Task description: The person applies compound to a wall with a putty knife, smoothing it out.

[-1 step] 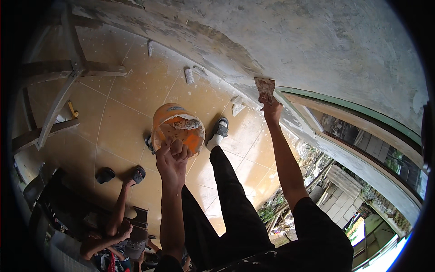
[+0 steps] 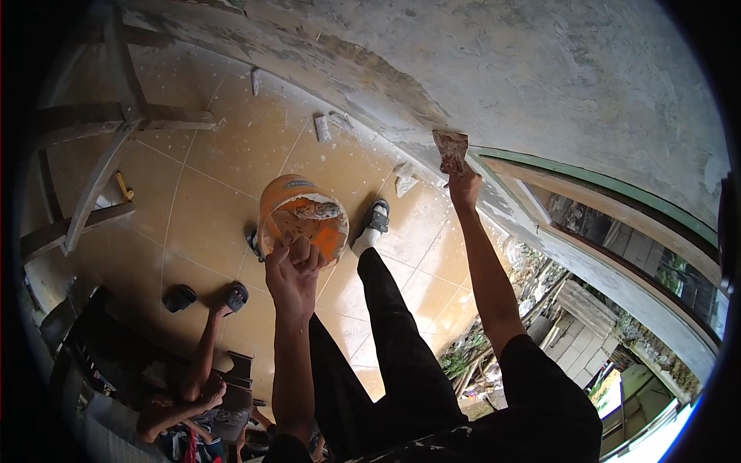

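My left hand (image 2: 295, 270) is curled closed at the near rim of an orange bucket (image 2: 279, 194), holding it up in front of me. Greyish-white filler (image 2: 316, 210) coats the far inside of the bucket, with brownish smears below it. Out to the right, my right hand (image 2: 465, 187) grips a putty knife (image 2: 451, 152). Its wide blade is smeared brown and meets the grey plastered wall (image 2: 540, 85), just left of the window frame's corner. The handle is mostly hidden in my fingers.
A green-edged window frame (image 2: 594, 187) runs along the wall on the right. Wooden trestle legs (image 2: 131, 108) stand at far left, near a yellow-handled tool (image 2: 123, 185). A paint roller sleeve (image 2: 322, 129) and white rag (image 2: 404, 179) lie by the wall. Another person's arm (image 2: 202, 355) is at lower left.
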Demonstrator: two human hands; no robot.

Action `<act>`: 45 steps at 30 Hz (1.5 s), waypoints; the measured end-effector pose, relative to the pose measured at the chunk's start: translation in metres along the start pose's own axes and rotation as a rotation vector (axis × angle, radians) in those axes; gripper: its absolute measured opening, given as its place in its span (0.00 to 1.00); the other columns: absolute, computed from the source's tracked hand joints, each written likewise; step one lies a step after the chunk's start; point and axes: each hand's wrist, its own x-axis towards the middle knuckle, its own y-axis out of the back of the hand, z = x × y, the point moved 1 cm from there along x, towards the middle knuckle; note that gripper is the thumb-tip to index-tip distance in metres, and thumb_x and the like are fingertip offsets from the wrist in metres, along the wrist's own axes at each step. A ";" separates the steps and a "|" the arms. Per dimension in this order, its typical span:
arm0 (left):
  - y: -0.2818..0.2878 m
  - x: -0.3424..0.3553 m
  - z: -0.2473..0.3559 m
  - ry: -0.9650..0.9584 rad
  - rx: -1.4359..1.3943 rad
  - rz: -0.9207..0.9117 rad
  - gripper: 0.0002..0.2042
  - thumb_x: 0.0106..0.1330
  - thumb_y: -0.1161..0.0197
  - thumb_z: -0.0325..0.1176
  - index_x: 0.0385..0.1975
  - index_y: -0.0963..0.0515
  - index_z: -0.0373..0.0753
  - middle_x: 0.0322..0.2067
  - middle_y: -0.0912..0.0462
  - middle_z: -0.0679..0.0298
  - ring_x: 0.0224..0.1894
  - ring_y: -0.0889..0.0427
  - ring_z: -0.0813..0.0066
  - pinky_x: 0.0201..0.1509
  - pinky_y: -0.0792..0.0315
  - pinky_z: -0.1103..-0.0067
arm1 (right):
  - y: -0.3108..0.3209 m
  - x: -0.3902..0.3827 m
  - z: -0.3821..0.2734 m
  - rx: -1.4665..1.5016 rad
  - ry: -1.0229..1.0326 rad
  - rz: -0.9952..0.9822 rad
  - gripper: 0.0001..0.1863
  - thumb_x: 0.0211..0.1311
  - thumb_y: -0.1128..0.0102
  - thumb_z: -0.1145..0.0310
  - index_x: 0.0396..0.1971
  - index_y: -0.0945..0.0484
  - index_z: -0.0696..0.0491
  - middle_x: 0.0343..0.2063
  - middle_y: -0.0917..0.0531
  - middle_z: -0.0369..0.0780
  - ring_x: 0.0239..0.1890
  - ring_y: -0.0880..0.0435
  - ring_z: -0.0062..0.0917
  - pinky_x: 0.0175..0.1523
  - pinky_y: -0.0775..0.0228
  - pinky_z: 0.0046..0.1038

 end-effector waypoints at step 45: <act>0.027 0.004 0.025 -0.019 -0.102 0.141 0.06 0.61 0.53 0.38 0.32 0.37 0.44 0.19 0.50 0.73 0.19 0.50 0.82 0.30 0.48 0.81 | -0.081 0.026 0.011 -0.098 0.111 -0.031 0.10 0.63 0.47 0.69 0.25 0.25 0.60 0.15 0.22 0.46 0.16 0.20 0.38 0.23 0.32 0.36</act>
